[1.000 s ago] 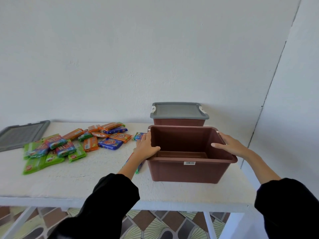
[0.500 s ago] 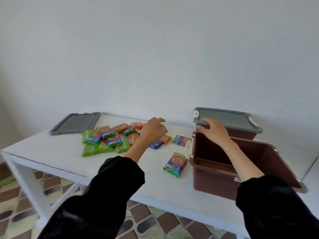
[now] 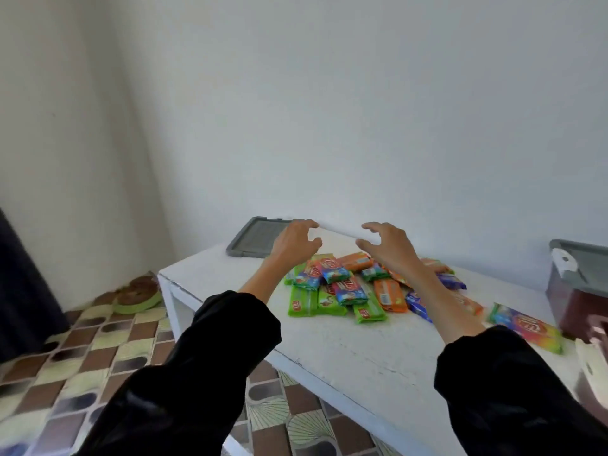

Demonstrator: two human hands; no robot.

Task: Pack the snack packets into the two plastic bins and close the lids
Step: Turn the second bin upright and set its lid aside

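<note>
Both arms are extended over a white tabletop (image 3: 345,353), in black sleeves (image 3: 227,327). The left grip (image 3: 293,242) is held above the far-left side of the snack packets (image 3: 342,286), fingers spread and loosely curled, nothing held. The right grip (image 3: 389,247) is held above the far-right side of the same pile, fingers likewise spread and curled, nothing held. Both grips are open, palms facing each other, and neither is seen touching a packet.

The snack packets are heaped on the tabletop between and below the two grips: green, orange, blue and multicolour wrappers, overlapping. One multicolour packet (image 3: 526,325) is lying apart to the right, near the bins. None of the packets seen is inside a bin.

A loose grey lid (image 3: 255,237) is lying flat at the far-left corner of the tabletop, partly hidden by the left grip. A brown lidded bin (image 3: 574,299) is seen at the right edge, a grey lid seated on top and a white latch on its side. Part of a second bin (image 3: 594,386) is cut by the frame below it; it is blurred and its contents cannot be told.

A patterned tile floor (image 3: 82,357) is seen below left, with a round green-rimmed object (image 3: 138,294) lying on it by the wall.
</note>
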